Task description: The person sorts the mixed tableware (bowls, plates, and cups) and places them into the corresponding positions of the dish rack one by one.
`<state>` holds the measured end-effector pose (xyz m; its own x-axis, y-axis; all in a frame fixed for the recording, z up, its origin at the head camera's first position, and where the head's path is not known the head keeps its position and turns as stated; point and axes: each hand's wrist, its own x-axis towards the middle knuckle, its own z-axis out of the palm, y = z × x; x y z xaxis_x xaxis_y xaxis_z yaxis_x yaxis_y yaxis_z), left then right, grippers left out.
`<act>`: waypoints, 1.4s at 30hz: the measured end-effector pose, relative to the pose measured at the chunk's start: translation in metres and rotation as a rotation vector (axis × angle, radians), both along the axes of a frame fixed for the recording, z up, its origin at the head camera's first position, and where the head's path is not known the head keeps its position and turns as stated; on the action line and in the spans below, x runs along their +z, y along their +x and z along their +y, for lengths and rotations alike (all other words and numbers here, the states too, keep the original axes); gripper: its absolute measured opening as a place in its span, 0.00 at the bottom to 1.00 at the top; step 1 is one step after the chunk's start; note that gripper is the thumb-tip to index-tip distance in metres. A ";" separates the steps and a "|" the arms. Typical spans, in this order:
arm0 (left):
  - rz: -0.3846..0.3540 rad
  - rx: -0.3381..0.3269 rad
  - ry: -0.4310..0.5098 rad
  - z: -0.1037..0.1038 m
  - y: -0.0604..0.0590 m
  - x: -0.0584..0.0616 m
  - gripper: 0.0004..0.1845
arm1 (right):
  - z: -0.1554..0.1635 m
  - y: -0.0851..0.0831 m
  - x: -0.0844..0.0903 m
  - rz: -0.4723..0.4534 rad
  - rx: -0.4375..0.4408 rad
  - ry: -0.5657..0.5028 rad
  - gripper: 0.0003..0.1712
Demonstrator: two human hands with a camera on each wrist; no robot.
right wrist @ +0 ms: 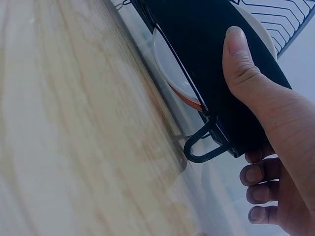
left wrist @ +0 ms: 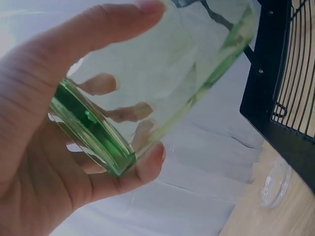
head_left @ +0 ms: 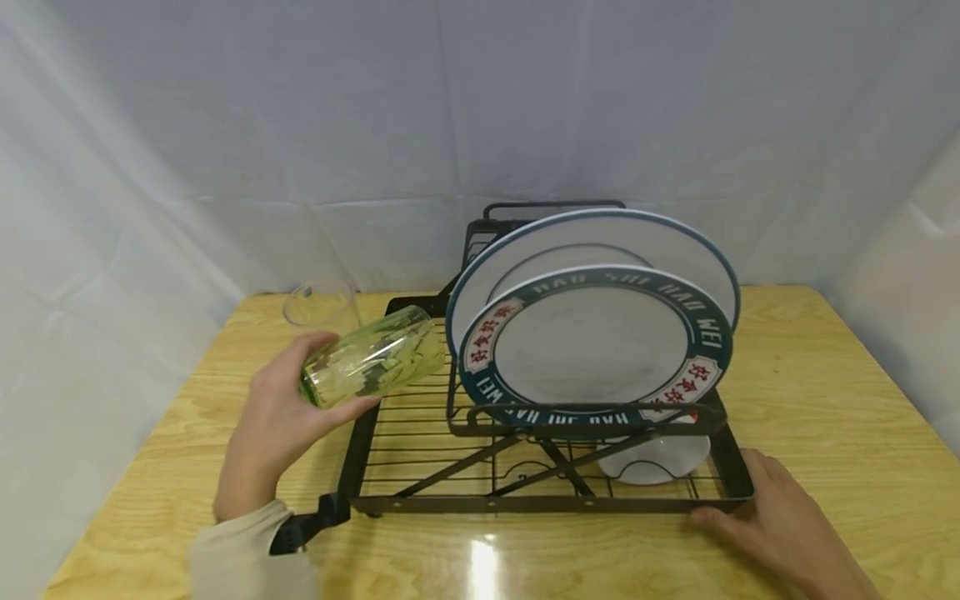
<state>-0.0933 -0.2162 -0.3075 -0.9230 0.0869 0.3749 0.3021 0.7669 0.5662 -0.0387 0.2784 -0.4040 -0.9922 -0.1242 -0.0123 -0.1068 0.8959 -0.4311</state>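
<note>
While the left hand point(head_left: 281, 417) wraps its grip round the green glass point(head_left: 372, 367), the right hand point(head_left: 780, 521) holds the rack's point(head_left: 540, 502) front corner.

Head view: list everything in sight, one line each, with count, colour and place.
Green glass: one, clear green, tilted on its side over the rack's left edge, in the left hand's grip.
Clear glass: one, colourless, on the table behind the green glass.
Plates: two on edge in the rack, white, the front one with a dark teal lettered rim, the back one with a blue rim.
Small dish: one, white, in the rack's front right part, under the plates.
Dish rack: one, black wire, mid-table.
Table: one, light wood.
Backdrop: white cloth behind.
Left hand: holds the green glass.
Right hand: thumb pressed on the rack's front right corner.
</note>
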 end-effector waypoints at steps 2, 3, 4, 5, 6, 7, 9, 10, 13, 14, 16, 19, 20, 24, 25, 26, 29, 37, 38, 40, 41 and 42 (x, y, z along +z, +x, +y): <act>-0.013 -0.002 -0.023 0.001 0.000 0.000 0.44 | 0.000 0.000 0.000 0.005 0.004 -0.005 0.53; -0.016 -0.003 -0.031 0.002 -0.001 0.000 0.44 | 0.000 0.000 0.000 0.005 0.005 -0.005 0.53; -0.022 -0.003 -0.037 0.003 -0.001 0.000 0.44 | 0.000 -0.001 0.000 0.006 0.006 -0.005 0.53; -0.027 -0.003 -0.041 0.004 -0.001 0.001 0.44 | 0.000 -0.001 -0.001 0.004 0.006 -0.004 0.53; -0.029 -0.004 -0.047 0.005 -0.001 0.001 0.44 | 0.000 -0.001 -0.001 0.004 0.006 -0.005 0.54; -0.035 -0.004 -0.054 0.006 -0.001 0.002 0.43 | -0.001 -0.001 -0.001 0.004 0.005 -0.006 0.55; -0.045 -0.005 -0.067 0.008 -0.002 0.003 0.44 | -0.001 -0.001 0.000 0.002 0.004 -0.006 0.55; -0.052 -0.006 -0.073 0.009 -0.002 0.003 0.44 | -0.001 -0.001 0.000 0.001 0.004 -0.006 0.55; -0.071 -0.005 -0.092 0.011 -0.004 0.002 0.44 | -0.001 0.000 0.000 0.001 0.005 -0.006 0.55; -0.076 -0.004 -0.097 0.011 -0.005 0.002 0.44 | -0.001 -0.001 0.001 0.001 0.007 -0.006 0.55; -0.086 -0.002 -0.101 0.012 -0.005 0.001 0.44 | 0.000 -0.001 0.001 0.005 0.009 -0.010 0.55; -0.095 0.006 -0.107 0.012 -0.006 0.001 0.44 | 0.000 -0.002 0.000 0.026 0.021 -0.024 0.53; -0.098 0.008 -0.109 0.012 -0.006 0.001 0.44 | 0.000 -0.002 0.000 0.033 0.024 -0.027 0.52; -0.105 0.007 -0.123 0.013 -0.008 0.001 0.44 | 0.000 -0.002 -0.001 0.049 0.028 -0.034 0.51; -0.106 0.006 -0.128 0.013 -0.008 0.001 0.44 | 0.000 -0.001 -0.001 0.047 0.027 -0.032 0.51; -0.108 0.004 -0.132 0.014 -0.009 0.001 0.44 | 0.000 -0.001 -0.001 0.043 0.024 -0.028 0.51; -0.117 0.006 -0.143 0.015 -0.009 0.001 0.44 | 0.000 0.000 0.000 0.035 0.019 -0.026 0.53; -0.145 0.012 -0.157 0.021 -0.009 0.002 0.44 | 0.001 0.000 -0.001 0.025 0.015 -0.020 0.53; -0.146 0.013 -0.158 0.022 -0.009 0.002 0.44 | 0.001 0.000 -0.001 0.026 0.015 -0.020 0.53; -0.143 0.011 -0.162 0.024 -0.009 0.002 0.43 | 0.001 0.000 -0.001 0.024 0.017 -0.020 0.52; -0.140 0.010 -0.163 0.025 -0.010 0.002 0.43 | 0.001 0.000 -0.001 0.025 0.017 -0.019 0.52; -0.136 0.010 -0.162 0.026 -0.010 0.002 0.43 | 0.001 0.000 -0.001 0.024 0.016 -0.018 0.52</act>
